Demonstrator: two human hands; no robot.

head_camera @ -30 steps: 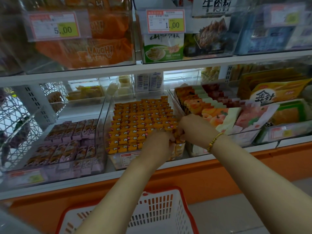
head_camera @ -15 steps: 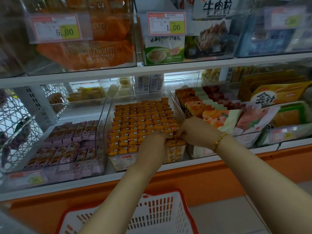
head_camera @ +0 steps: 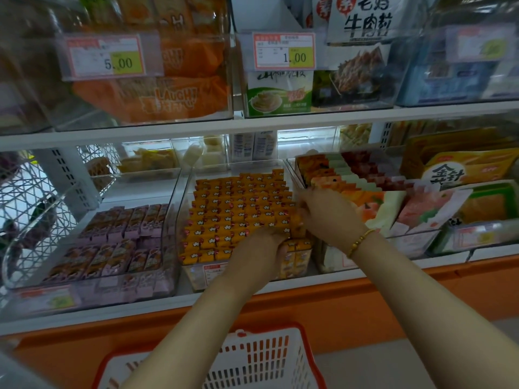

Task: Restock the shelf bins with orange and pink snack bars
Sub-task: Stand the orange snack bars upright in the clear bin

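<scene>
Rows of orange snack bars fill the clear middle bin on the lower shelf. Pink snack bars lie in the clear bin to its left. My left hand is at the middle bin's front right corner, fingers curled over orange bars there. My right hand, with a bead bracelet on its wrist, is just behind it and pinches orange bars against the bin's right wall. A few orange bars stand upright under my hands.
A red and white basket sits below my forearms, in front of the orange shelf base. Right of the middle bin stand bins of flat snack packets. The upper shelf carries bins with price tags.
Both hands stay at the middle bin's front right corner, shifting only slightly. The upright orange bars below them show more than a second ago.
</scene>
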